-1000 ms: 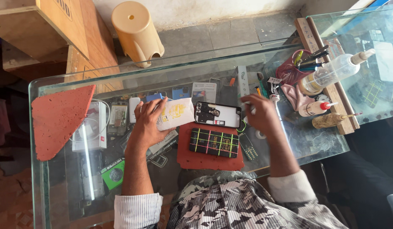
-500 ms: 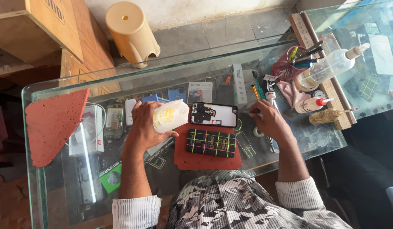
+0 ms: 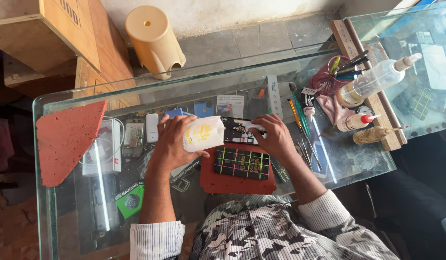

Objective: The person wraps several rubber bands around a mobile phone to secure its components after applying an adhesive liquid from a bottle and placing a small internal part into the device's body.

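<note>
My left hand [image 3: 171,144] grips a white pouch with a yellow print [image 3: 202,134] above the glass counter [image 3: 329,168]. Right of the pouch lies an opened phone with its black insides showing [image 3: 238,131]. My right hand [image 3: 275,137] rests on the phone's right end, fingers closed over it. Below both hands a dark phone wrapped in coloured rubber bands [image 3: 242,162] sits on a red mat [image 3: 211,180].
A red triangular foam pad [image 3: 64,142] lies at the left. Brushes and tweezers [image 3: 300,118], a pink tool cup [image 3: 326,79], squeeze bottles [image 3: 377,79] and a wooden bar [image 3: 372,103] crowd the right. Phone cases and boxes lie under the glass. A tan stool [image 3: 153,38] stands beyond.
My right hand has moved left from the tools onto the opened phone. My left hand has tilted the white pouch nearer to the phone.
</note>
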